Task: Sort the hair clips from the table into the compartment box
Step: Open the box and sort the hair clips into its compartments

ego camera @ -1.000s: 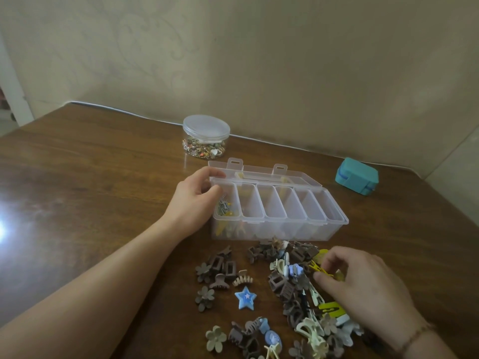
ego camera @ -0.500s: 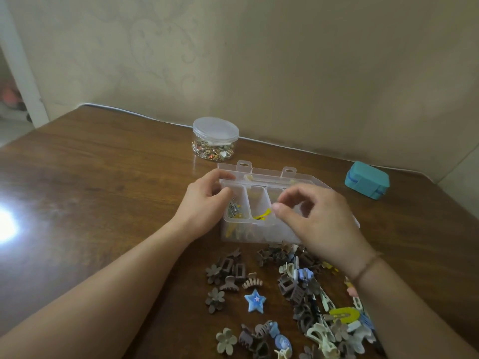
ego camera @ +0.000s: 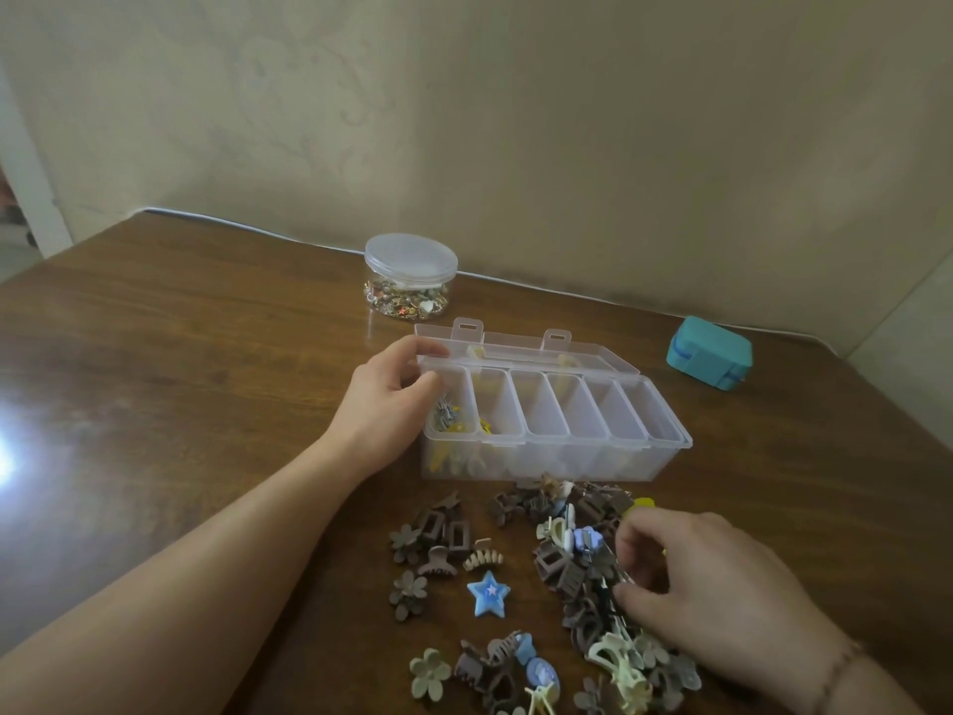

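Observation:
A clear compartment box (ego camera: 655, 456) stands open mid-table with a row of several slots. Its two leftmost slots hold small clips, among them a yellow clip (ego camera: 483, 426). My left hand (ego camera: 384, 399) grips the box's left end, thumb over the rim. A pile of hair clips (ego camera: 572, 565) in brown, cream and blue lies in front of the box, with a blue star clip (ego camera: 488, 593) and brown flower clips (ego camera: 408, 593) spread to its left. My right hand (ego camera: 691, 596) rests in the pile's right side, fingers curled down among the clips; what they pinch is hidden.
A round clear jar (ego camera: 410, 276) of small charms stands behind the box near the wall. A teal case (ego camera: 709, 359) sits at the back right. The wooden table (ego camera: 180, 363) shows a bright glare at its left edge.
My right hand carried a yellow clip from the pile to the box's second slot, let it go there, and has come back down into the pile. My left hand stayed on the box.

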The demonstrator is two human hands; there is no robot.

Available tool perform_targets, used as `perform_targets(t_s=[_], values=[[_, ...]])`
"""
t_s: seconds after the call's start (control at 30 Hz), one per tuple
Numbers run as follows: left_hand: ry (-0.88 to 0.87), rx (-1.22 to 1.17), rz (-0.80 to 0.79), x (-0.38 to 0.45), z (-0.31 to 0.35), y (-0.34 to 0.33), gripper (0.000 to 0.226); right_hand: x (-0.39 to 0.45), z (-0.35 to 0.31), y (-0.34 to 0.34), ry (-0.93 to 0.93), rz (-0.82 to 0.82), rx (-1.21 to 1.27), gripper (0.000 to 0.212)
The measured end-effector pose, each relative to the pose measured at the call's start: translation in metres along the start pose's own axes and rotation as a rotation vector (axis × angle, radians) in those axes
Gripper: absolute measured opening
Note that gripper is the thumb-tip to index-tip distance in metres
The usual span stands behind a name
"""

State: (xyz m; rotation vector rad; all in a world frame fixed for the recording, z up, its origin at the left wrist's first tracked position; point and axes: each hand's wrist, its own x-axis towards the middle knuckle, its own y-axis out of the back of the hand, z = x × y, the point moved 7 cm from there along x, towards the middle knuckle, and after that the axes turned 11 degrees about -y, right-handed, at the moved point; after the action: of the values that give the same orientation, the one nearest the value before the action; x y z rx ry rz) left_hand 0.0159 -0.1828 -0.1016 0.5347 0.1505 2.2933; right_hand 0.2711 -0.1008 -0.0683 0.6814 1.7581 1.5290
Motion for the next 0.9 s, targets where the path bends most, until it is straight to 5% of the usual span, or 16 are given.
perform_targets(t_s=[0.23,0.37,0.57,0.7,0.9], values=[[-0.014,0.006,0.007,0.001,0.0,0.001,0.029,0.01,0.003,0.033,-0.025,0.075,0.118,0.012],[-0.015,0.005,0.011,0.0,0.001,0.0,0.029,0.034,-0.045,0.067,0.144,0.187,0.314,0.017],[-0.018,0.01,-0.01,0.0,0.002,0.001,0.031,0.081,-0.087,0.051,0.168,0.056,0.547,0.014],[-0.014,0.026,0.005,0.001,0.002,0.002,0.029,0.06,-0.054,0.071,0.226,0.22,0.55,0.011],[-0.009,0.032,0.026,0.0,0.003,0.002,0.028,-0.012,0.033,0.035,0.238,0.135,0.33,0.027]])
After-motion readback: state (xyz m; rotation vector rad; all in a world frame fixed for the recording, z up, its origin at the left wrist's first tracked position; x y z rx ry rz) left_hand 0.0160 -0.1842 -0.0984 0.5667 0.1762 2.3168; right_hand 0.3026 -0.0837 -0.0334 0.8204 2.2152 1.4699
